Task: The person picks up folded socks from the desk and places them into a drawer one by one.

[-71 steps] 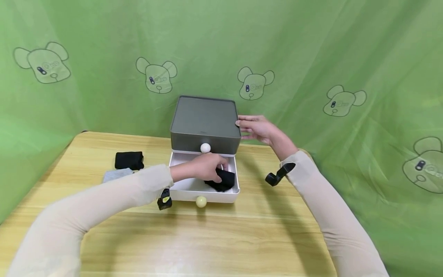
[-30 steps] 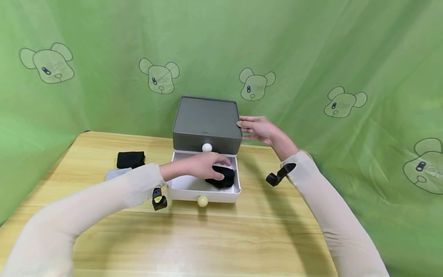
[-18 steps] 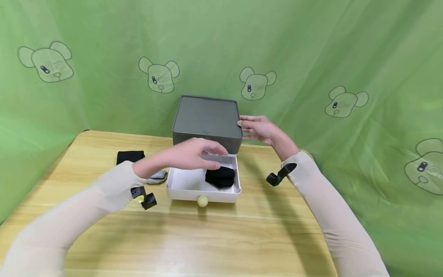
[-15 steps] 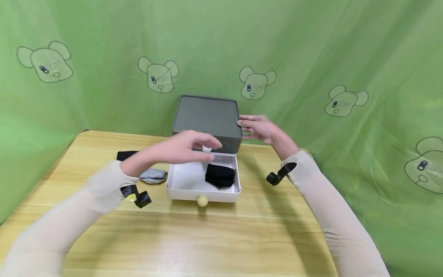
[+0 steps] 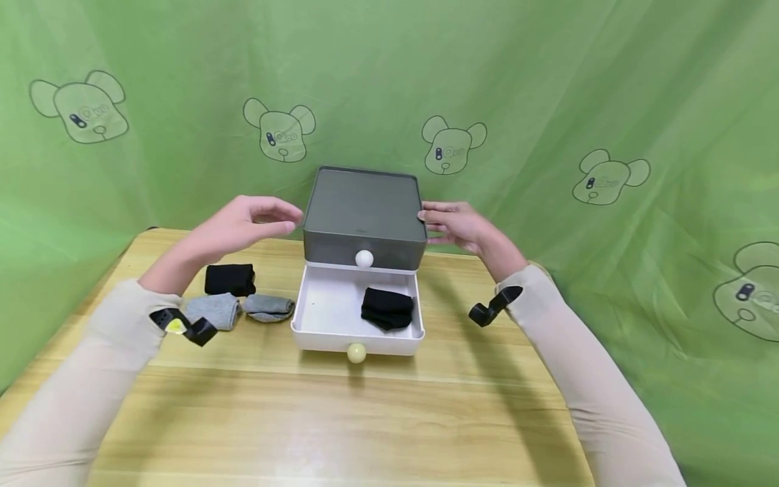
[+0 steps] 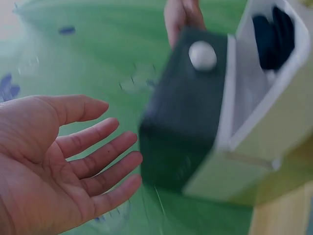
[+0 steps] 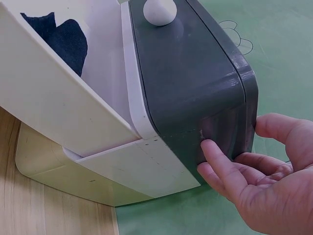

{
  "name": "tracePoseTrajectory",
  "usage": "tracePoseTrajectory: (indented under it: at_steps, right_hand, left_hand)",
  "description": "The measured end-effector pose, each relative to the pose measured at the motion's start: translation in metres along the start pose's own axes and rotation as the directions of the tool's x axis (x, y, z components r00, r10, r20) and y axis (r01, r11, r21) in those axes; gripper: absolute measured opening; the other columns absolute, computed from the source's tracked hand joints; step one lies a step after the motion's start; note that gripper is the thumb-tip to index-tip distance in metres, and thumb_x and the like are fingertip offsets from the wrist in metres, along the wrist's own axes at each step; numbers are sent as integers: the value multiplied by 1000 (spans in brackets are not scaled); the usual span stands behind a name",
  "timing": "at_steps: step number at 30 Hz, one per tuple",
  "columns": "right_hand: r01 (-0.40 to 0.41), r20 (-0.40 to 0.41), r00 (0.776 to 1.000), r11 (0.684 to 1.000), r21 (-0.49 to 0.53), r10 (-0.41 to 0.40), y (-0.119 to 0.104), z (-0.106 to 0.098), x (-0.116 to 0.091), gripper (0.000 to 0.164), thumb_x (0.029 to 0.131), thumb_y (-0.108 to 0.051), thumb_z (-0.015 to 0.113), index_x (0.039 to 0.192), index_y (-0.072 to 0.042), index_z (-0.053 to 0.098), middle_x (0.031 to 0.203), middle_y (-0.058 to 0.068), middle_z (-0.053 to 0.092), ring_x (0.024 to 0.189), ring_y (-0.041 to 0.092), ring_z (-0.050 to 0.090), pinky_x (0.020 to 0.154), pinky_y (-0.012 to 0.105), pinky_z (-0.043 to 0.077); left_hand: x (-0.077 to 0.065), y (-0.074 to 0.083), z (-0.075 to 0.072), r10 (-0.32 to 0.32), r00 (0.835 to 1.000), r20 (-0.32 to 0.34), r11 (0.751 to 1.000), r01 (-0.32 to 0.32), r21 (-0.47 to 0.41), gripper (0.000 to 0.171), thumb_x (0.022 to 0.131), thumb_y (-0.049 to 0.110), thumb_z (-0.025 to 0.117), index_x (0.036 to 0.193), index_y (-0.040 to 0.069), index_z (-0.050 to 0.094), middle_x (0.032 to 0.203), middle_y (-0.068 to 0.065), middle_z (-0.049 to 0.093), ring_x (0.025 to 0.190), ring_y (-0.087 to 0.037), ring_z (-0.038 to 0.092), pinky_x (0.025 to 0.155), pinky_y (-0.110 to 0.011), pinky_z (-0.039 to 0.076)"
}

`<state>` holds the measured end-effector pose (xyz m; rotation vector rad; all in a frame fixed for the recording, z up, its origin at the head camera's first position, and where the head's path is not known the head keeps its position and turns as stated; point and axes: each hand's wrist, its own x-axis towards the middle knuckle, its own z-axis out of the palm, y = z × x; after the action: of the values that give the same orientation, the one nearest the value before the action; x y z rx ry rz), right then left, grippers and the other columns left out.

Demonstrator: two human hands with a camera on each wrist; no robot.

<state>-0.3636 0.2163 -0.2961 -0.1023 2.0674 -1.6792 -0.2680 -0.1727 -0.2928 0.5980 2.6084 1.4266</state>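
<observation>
In the head view my left hand [image 5: 240, 223] is raised left of the small drawer cabinet [image 5: 368, 203], fingers bent a little and holding nothing. The left wrist view shows the left hand [image 6: 63, 161] palm up with spread fingers. My right hand [image 5: 456, 226] rests its fingertips on the cabinet's grey right side; in the right wrist view the right hand [image 7: 264, 176] has its thumb near the top edge. The white drawer [image 5: 328, 314] stands pulled out below the grey top section. A folded black cloth, sock-like [image 5: 387, 309], lies at the right inside it.
Left of the drawer lie another folded black cloth [image 5: 230, 279], a light grey folded cloth [image 5: 213, 311] and a darker grey one [image 5: 268, 308]. A white knob [image 5: 364, 258] and a yellow knob [image 5: 356, 352] stick out in front. A green curtain [image 5: 365, 81] hangs behind the wooden table [image 5: 341, 426].
My left hand let go of the black cloth in the drawer, rose and moved left past the cabinet's edge. The grey cloths came into sight. My right hand stayed at the cabinet's side.
</observation>
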Motion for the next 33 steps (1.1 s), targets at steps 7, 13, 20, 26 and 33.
tracePoseTrajectory:
  at_steps: [7, 13, 20, 26, 33]
  right_hand:
    - [1, -1, 1000, 1000, 9, -1, 0, -1, -1, 62, 105, -11, 54, 159, -3, 26, 165, 21, 30, 150, 37, 36, 116, 50, 43]
    - [4, 4, 1000, 1000, 5, -4, 0, 0, -1, 62, 105, -12, 54, 159, -3, 26, 165, 21, 30, 150, 37, 36, 116, 50, 43]
    - [3, -2, 1000, 1000, 1, -3, 1, -1, -1, 62, 105, -12, 55, 159, -3, 26, 165, 21, 29, 151, 37, 34, 117, 50, 42]
    - [4, 8, 1000, 1000, 6, -4, 1, -1, -1, 62, 105, -12, 55, 159, -3, 26, 165, 21, 29, 151, 38, 33, 118, 51, 41]
    - [-1, 0, 1000, 1000, 16, 1, 0, 0, 0, 62, 105, -11, 54, 159, -3, 26, 165, 21, 30, 151, 38, 34, 118, 52, 41]
  left_hand:
    - [-1, -44, -17, -117, 993, 3, 993, 117, 33, 40, 104, 23, 59, 136, 0, 60, 137, -21, 63, 124, -28, 60, 114, -50, 45]
    - [0, -83, -28, -236, 971, 35, 970, 233, 63, 45, 105, 21, 57, 141, -5, 53, 142, -29, 56, 133, -44, 52, 117, -61, 37]
    - [-2, -117, -29, -337, 939, 73, 940, 332, 74, 48, 104, 19, 56, 143, -9, 48, 145, -33, 50, 140, -50, 42, 120, -64, 30]
    - [-6, -142, -27, -365, 929, 66, 929, 358, 99, 46, 102, 15, 58, 138, -14, 49, 141, -36, 52, 135, -51, 45, 118, -62, 35]
    - [-6, -161, -33, -435, 885, 167, 898, 411, 157, 54, 99, 14, 62, 141, -14, 44, 144, -38, 47, 126, -51, 48, 98, -51, 51]
